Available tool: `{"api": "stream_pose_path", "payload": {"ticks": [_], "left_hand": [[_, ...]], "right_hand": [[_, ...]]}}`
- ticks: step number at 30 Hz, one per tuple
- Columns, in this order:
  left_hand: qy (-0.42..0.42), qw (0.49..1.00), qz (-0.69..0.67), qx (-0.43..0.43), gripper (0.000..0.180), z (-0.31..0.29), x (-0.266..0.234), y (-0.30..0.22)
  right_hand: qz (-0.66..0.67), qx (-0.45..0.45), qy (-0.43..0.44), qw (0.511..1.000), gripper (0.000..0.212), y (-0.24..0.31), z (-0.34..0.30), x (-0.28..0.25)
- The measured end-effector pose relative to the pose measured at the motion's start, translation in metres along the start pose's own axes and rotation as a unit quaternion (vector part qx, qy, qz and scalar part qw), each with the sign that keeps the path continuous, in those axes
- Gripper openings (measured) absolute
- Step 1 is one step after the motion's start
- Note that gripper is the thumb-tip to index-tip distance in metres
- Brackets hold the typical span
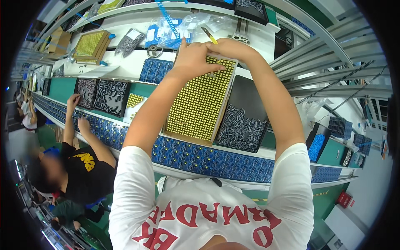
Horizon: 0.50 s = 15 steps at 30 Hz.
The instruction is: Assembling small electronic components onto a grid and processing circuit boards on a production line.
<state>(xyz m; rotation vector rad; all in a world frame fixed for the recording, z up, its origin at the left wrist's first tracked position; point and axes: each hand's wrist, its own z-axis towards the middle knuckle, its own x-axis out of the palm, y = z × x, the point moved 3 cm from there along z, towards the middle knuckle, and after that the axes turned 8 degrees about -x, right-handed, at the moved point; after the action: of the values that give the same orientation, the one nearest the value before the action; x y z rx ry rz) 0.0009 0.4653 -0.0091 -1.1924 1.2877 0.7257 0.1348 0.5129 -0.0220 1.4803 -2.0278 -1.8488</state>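
Note:
A shallow cardboard box (pixel 223 111) stands in front of me, packed with rows of small square yellow-topped parts (pixel 196 106). My left hand (pixel 192 60) lies over its far left corner, fingers apart, with the thumb reaching across the yellow parts. At the far edge of the box, my right hand (pixel 234 49) is closed round a utility knife (pixel 213 39) with a yellow handle. Its blade points up and away to the left. The far edge of the box is partly hidden by both hands.
A black tray of dark cylindrical parts (pixel 243 127) sits right of the box. Blue circuit boards (pixel 208 160) line the conveyor on the near side. Beyond are bagged blue items (pixel 160 33) and a tape roll (pixel 154 51). A co-worker (pixel 89 166) works at left.

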Motion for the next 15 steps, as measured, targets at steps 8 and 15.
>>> {"api": "stream_pose_path", "payload": {"ticks": [8, 15], "left_hand": [[-0.064, 0.991, -0.12, -0.005, 0.059, 0.015, 0.026, 0.007], [-0.002, 0.993, -0.121, -0.005, 0.054, 0.028, 0.029, 0.008]], "right_hand": [[0.064, -0.011, 0.004, 0.998, 0.049, -0.02, 0.003, 0.001], [0.088, -0.037, 0.021, 0.995, 0.05, -0.027, 0.008, 0.001]]}}
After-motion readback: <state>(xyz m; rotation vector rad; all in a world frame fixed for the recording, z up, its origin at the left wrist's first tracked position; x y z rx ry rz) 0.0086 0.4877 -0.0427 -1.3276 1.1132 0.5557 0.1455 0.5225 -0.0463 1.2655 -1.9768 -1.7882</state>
